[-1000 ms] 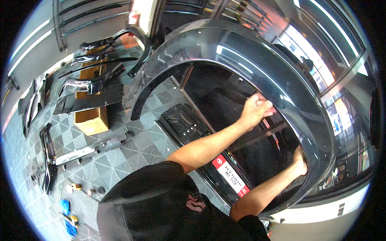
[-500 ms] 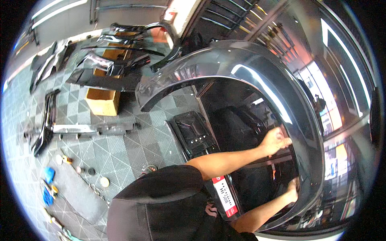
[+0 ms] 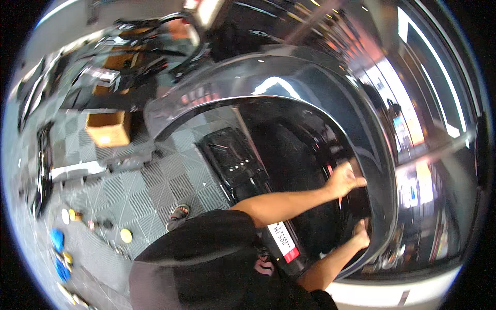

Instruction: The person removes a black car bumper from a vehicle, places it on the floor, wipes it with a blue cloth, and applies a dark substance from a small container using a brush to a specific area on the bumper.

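A large glossy dark grey wheel-arch panel (image 3: 305,77) curves from the upper left round to the lower right, in front of a dark shiny surface. My left hand (image 3: 345,182) grips the inner edge of its arch, thumb stretched across the edge and the fingers partly hidden. Lower down on the same edge, my right hand (image 3: 362,235) is closed with its fingers curled round the rim; the fingertips are out of sight. Both arms reach out to the right. Beneath my left forearm, a red and white plate (image 3: 283,243) is partly covered by my body.
A black trim part (image 3: 230,157) lies on the tiled floor inside the arch. Farther left are an open cardboard box (image 3: 107,129), several black body parts and a long bar (image 3: 85,169). A grey mat (image 3: 95,250) has blue cloths (image 3: 57,238) and round pads by it.
My view has shifted, so the floor and the panel sit farther left. Both hands stay on the arch's edge, and the right one appears higher. A sandalled foot now shows more fully.
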Motion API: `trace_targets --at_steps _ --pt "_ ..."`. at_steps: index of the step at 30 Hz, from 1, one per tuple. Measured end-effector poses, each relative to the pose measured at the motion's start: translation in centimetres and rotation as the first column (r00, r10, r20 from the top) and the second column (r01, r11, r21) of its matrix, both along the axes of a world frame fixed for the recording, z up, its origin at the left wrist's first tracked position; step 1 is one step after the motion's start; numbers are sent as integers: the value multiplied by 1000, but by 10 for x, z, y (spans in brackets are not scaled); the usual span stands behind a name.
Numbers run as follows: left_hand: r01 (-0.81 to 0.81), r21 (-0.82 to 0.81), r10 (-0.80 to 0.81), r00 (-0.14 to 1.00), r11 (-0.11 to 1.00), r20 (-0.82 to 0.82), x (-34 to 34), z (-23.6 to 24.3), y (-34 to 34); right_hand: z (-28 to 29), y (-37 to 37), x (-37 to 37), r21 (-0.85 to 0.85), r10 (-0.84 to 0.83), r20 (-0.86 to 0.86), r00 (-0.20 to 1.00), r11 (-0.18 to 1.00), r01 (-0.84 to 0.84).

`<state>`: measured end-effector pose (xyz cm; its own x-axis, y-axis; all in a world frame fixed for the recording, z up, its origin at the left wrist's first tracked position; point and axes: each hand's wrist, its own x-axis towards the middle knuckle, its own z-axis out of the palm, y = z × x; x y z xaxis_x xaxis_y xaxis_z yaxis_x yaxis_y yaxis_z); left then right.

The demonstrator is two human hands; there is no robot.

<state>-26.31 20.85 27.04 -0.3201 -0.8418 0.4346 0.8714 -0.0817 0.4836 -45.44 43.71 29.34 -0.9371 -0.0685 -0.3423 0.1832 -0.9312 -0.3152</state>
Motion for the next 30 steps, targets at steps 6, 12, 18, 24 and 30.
trace_targets --at_steps 6,12,18,24,30 --pt "51 -102 -32 982 994 186 59 -18 -5 16 -33 112 -159 13 -406 914 984 -84" --pt "181 8 -181 982 983 46 69 -39 -14 -9 -19 132 -216 -98 -370 924 976 17" --pt "283 -60 -283 959 957 17 100 -53 -48 12 -34 208 -235 -128 -319 939 971 52" --pt "272 -26 -273 959 962 -71 116 -35 -65 8 -35 233 -327 -67 -399 914 942 -74" --pt "295 23 -293 954 955 -67 129 -24 -68 11 -36 247 -414 -51 -415 909 899 -139"
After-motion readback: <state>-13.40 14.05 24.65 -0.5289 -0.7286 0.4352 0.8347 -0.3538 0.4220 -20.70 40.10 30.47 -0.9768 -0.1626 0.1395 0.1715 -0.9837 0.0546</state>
